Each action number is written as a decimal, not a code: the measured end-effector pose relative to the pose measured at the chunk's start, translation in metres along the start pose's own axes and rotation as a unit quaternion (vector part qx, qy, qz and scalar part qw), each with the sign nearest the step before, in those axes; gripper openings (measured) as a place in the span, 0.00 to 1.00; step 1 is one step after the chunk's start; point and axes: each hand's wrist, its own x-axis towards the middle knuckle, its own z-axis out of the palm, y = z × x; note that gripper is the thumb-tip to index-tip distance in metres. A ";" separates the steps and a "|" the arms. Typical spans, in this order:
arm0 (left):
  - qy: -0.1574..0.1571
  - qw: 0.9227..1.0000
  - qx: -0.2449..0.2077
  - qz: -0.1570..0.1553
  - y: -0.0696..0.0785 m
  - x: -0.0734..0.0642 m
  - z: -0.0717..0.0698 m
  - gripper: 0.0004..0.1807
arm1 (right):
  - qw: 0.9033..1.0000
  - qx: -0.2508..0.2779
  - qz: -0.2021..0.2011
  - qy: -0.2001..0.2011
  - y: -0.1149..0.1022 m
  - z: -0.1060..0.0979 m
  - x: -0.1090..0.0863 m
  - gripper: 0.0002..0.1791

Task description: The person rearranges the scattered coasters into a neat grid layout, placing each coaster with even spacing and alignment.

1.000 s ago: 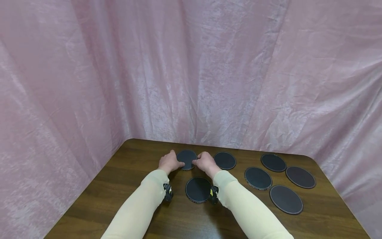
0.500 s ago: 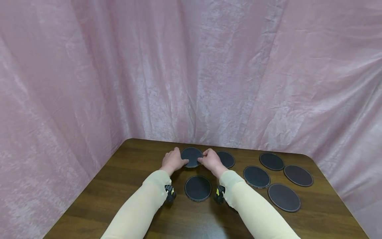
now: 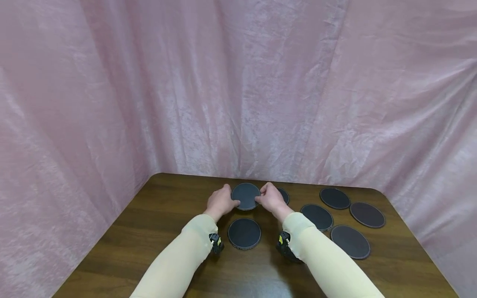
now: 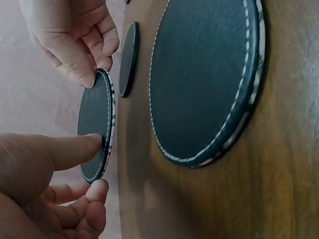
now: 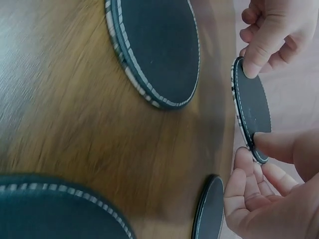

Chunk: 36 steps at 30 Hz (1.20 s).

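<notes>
A round black coaster [image 3: 246, 196] with pale stitching round its rim is held between both hands, raised off the wooden table in the wrist views. My left hand [image 3: 220, 202] pinches its left edge, thumb on the upper face and fingers underneath. On the opposite edge, the right hand [image 3: 273, 198] grips with its thumb on top and fingertips below. Nearer to me, another coaster [image 3: 244, 234] lies flat between the forearms. Partly hidden behind the right hand is a further coaster [image 3: 284, 196].
Several more dark coasters lie at the right, among them a front one [image 3: 350, 242] and a back one [image 3: 335, 198]. A pink curtain [image 3: 238, 91] hangs right behind the far edge of the brown table [image 3: 149, 231].
Both hands have moved right with the coaster between them and lifted it from the table. The right hand now covers more of the coaster behind it. The view has shifted slightly.
</notes>
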 end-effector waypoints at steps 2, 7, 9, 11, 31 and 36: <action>-0.003 1.000 0.000 0.001 0.000 0.001 0.004 0.27 | 1.000 -0.004 0.001 -0.002 0.010 0.002 0.007 0.20; -0.021 1.000 0.005 -0.004 -0.007 0.014 0.022 0.30 | 0.999 -0.034 0.016 -0.004 -0.026 -0.015 -0.026 0.18; -0.026 0.999 0.019 -0.001 -0.023 0.032 0.042 0.32 | 0.999 -0.040 0.010 -0.005 -0.031 -0.017 -0.031 0.18; -0.028 0.999 0.029 0.005 -0.040 0.050 0.062 0.34 | 0.999 -0.044 0.011 -0.010 -0.031 -0.017 -0.032 0.19; -0.049 0.998 0.019 -0.020 0.007 -0.010 0.017 0.35 | 0.993 -0.103 0.028 -0.042 -0.061 -0.024 -0.061 0.25; -0.057 0.998 0.024 -0.019 0.001 0.000 0.026 0.34 | 0.991 -0.127 0.014 -0.046 -0.059 -0.024 -0.061 0.25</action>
